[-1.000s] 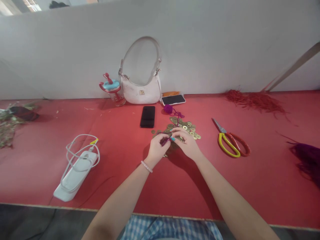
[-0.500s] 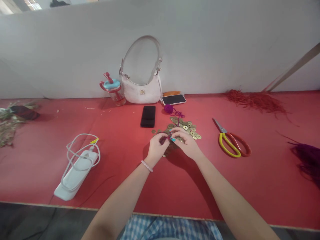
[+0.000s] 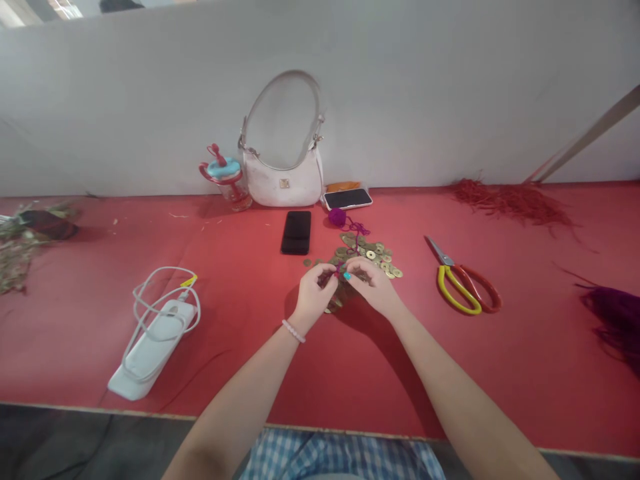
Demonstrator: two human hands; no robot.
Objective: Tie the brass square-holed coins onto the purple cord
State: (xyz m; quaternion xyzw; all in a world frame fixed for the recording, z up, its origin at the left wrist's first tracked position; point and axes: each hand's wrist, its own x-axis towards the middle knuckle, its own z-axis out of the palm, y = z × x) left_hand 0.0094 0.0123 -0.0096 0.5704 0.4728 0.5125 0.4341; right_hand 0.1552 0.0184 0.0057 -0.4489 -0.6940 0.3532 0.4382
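Note:
Over a pile of brass-coloured coins with centre holes [image 3: 384, 261], my two hands meet fingertip to fingertip. My left hand [image 3: 316, 292] is closed in a pinch on purple yarn [image 3: 339, 267]. Close beside it, my right hand [image 3: 375, 287] also pinches at the yarn, its turquoise thumbnail showing. From my fingers the strand runs back across the coins to a small purple yarn ball [image 3: 337, 217]. Whether a coin is between my fingertips is too small to tell. The coins under my hands are partly hidden.
Scissors [image 3: 463, 283] with yellow and red handles lie right, purple yarn [image 3: 615, 320] farther right. A black phone [image 3: 296, 233], white handbag [image 3: 285, 183], lidded cup [image 3: 233, 187] and white-edged phone [image 3: 349, 199] are behind. A white power bank [image 3: 153, 350] with coiled cable lies left; red shreds [image 3: 515, 203] back right.
My right fingers have drawn slightly apart from my left ones, and the purple yarn shows more between them. The things on the table have stayed in place.

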